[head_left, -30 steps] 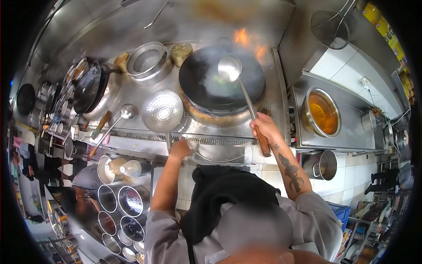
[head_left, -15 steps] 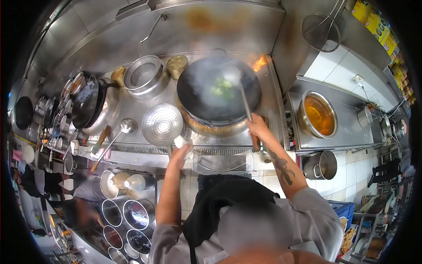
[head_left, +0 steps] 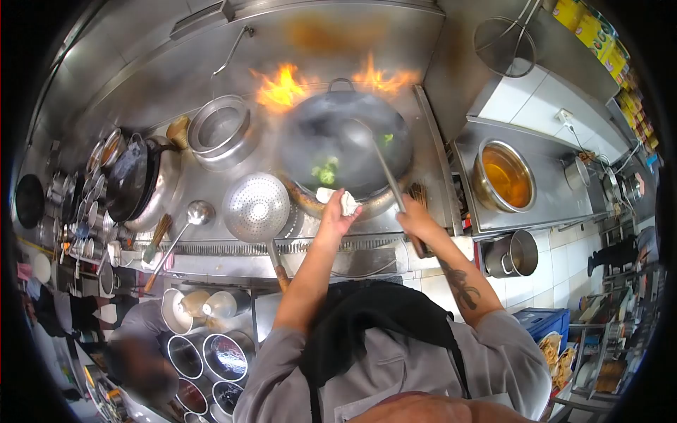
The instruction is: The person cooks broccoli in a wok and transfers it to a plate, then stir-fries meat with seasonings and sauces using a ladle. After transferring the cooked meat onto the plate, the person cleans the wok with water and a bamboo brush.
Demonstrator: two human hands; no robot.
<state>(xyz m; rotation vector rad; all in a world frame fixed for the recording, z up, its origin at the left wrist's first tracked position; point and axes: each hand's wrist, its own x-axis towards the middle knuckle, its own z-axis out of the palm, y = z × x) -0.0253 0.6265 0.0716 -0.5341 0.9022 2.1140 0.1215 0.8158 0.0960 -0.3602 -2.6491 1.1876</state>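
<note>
Green vegetable pieces that look like broccoli lie in the near-left part of a large, steaming black wok. My left hand is closed on a folded white cloth at the wok's near rim; whether the cloth grips the rim I cannot tell. My right hand is closed around the handle of a long ladle, whose blurred head is inside the wok. Orange flames rise behind the wok on both sides.
Left of the wok lie a perforated skimmer and another ladle; a strainer on a pot stands behind them. A bowl of amber liquid sits on the right counter. A person is at the lower left near several metal containers.
My left hand with the cloth has moved right to the wok's near rim. The vegetables have shifted nearer and left. Flames have grown at the back, and the skimmer's handle has come into sight.
</note>
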